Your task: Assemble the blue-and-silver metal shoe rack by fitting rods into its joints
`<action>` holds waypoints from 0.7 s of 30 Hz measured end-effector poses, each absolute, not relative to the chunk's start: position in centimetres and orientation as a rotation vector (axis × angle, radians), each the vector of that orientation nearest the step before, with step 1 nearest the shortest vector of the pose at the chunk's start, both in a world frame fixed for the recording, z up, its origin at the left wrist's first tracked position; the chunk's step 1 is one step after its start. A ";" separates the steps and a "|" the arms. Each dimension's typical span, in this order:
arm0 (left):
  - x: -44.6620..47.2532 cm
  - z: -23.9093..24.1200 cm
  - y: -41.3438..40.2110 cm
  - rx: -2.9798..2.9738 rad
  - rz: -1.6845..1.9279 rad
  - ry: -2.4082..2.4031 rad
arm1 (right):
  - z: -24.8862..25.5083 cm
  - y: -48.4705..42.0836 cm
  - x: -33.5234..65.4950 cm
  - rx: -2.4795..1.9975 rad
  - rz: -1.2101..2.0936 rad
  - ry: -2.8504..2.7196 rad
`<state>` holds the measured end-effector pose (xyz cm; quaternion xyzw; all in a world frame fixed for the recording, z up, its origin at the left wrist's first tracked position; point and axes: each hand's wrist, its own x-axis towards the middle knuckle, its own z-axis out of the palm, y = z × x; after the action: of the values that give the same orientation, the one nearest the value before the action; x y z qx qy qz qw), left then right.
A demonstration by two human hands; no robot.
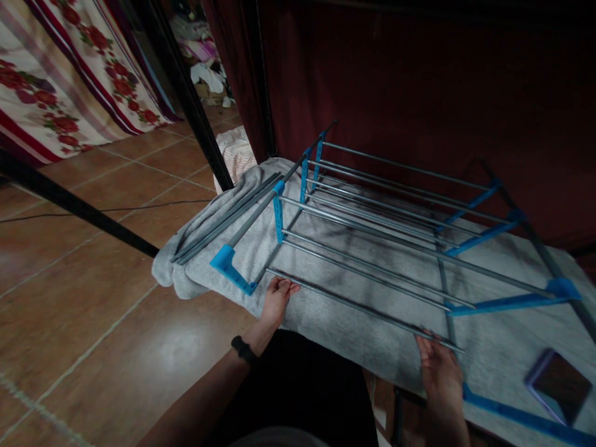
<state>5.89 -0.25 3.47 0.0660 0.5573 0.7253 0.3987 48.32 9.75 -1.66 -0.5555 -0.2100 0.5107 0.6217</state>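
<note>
A metal rack [382,230] of grey rods and blue plastic connectors lies on a grey towel [326,310]. My left hand [277,299] grips the left end of a long grey rod [358,307] near a blue corner piece [230,267]. My right hand [437,366] holds the same rod near its right end, fingers closed over it. The rod lies along the near edge of the rack. A black band is on my left wrist.
Several loose grey rods [223,223] lie on the towel's left edge. A phone [559,385] rests face up at the right. A blue bar [521,416] lies by my right wrist. Black poles [186,93] cross the tiled floor at left; a dark red curtain hangs behind.
</note>
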 end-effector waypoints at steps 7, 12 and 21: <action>5.6 3.5 0.1 0.128 1.815 1.430 | -1.3 9.8 47.4 -1.244 1.185 -0.447; 5.0 3.7 0.4 0.058 1.831 1.439 | 0.3 8.6 45.6 -1.208 1.157 -0.468; 4.3 4.1 1.1 0.057 1.778 1.539 | 1.8 6.4 44.2 -1.235 1.194 -0.414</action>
<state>4.33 1.11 4.09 0.0222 0.6041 0.6978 0.3843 44.17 6.39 1.81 -0.5401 -0.1811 0.5222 0.6347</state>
